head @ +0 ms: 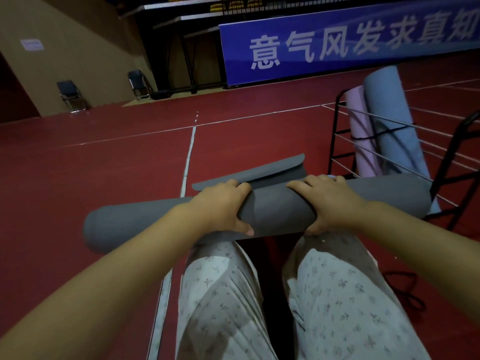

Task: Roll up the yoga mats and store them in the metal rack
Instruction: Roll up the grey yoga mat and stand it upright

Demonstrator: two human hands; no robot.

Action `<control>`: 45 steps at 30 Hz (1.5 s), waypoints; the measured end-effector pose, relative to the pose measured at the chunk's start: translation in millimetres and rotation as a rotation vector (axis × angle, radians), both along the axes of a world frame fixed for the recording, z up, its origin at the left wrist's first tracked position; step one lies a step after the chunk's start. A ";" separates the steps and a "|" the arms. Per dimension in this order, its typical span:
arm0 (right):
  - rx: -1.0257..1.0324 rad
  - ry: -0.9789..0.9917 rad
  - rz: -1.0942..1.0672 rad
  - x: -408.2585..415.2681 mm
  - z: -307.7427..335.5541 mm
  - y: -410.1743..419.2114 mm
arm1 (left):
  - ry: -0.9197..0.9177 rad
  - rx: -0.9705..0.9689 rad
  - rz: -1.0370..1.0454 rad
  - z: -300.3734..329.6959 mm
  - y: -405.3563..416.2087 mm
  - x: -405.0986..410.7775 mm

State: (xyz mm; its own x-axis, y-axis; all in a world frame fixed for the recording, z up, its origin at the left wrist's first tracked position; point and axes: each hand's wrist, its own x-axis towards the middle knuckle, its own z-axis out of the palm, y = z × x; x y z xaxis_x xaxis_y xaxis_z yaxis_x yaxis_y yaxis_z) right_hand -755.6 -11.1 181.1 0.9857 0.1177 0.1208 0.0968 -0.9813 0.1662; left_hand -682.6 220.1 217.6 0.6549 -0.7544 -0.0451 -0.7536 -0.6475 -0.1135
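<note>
Both hands, left hand [220, 203] and right hand [330, 201], fingers curled around rolled grey mat [275, 211], across knees, apparently above red floor [104, 165], beside metal rack [340, 136].

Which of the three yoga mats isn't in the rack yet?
The grey yoga mat. Both hands grip it, left hand and right hand, and it lies across the person's knees. The pink mat and blue mat stand upright in the metal rack.
</note>
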 end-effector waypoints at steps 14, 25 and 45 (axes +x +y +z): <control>-0.012 0.050 0.008 1.3 -0.1 -1.5 | -0.327 0.042 -0.071 -16.6 7.8 -0.9; 0.032 -0.050 0.076 -100.2 24.8 31.3 | -0.413 -0.047 -0.292 13.4 59.3 -79.1; 0.233 0.276 0.102 -122.2 8.7 37.6 | 0.549 -0.117 -0.071 -25.2 69.8 -68.3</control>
